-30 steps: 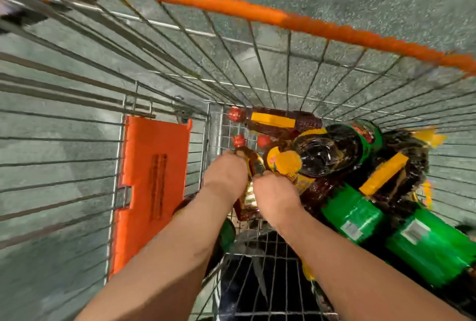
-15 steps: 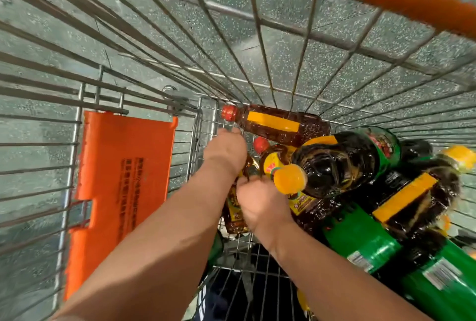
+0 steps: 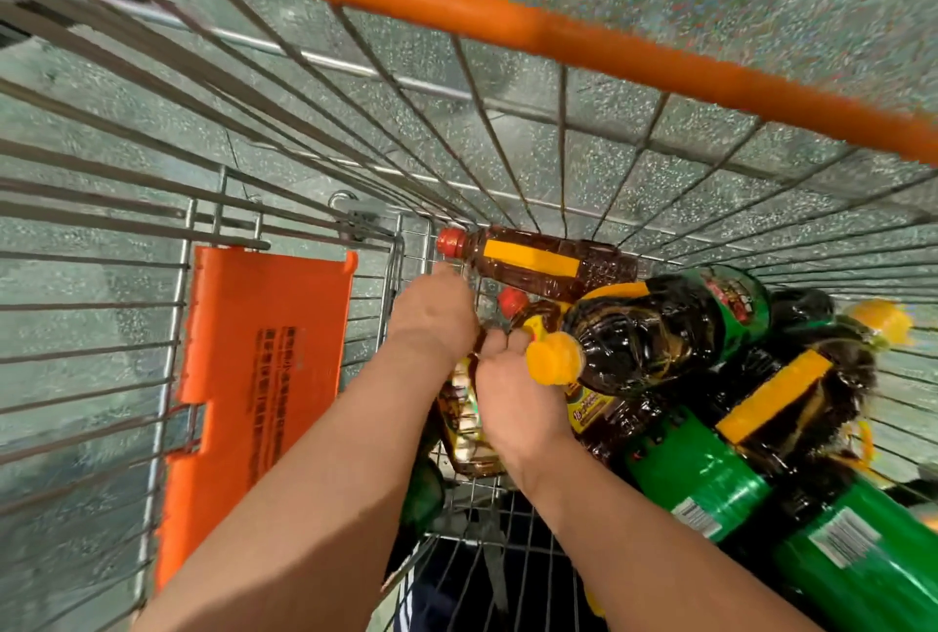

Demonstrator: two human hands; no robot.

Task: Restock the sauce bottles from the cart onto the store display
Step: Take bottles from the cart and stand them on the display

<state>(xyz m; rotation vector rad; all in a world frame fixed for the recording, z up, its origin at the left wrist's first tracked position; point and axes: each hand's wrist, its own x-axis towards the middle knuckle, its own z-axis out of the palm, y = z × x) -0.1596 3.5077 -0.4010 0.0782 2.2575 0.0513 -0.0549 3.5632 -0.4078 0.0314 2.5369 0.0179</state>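
- one wire shopping cart (image 3: 507, 134) with an orange rim
- one orange plastic seat flap (image 3: 259, 377)
- two red-capped sauce bottles (image 3: 538, 261)
- two yellow-capped dark bottles (image 3: 649, 332) in plain sight
- at least two green-labelled bottles (image 3: 705, 484)
- two bare hands (image 3: 512, 408)

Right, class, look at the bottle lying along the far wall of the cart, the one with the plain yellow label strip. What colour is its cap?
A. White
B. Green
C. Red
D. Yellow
C: the bottle with the yellow label strip lies on its side against the wire cart wall, and the cap at its left end is red; the yellow caps sit on the larger, darker bottles.
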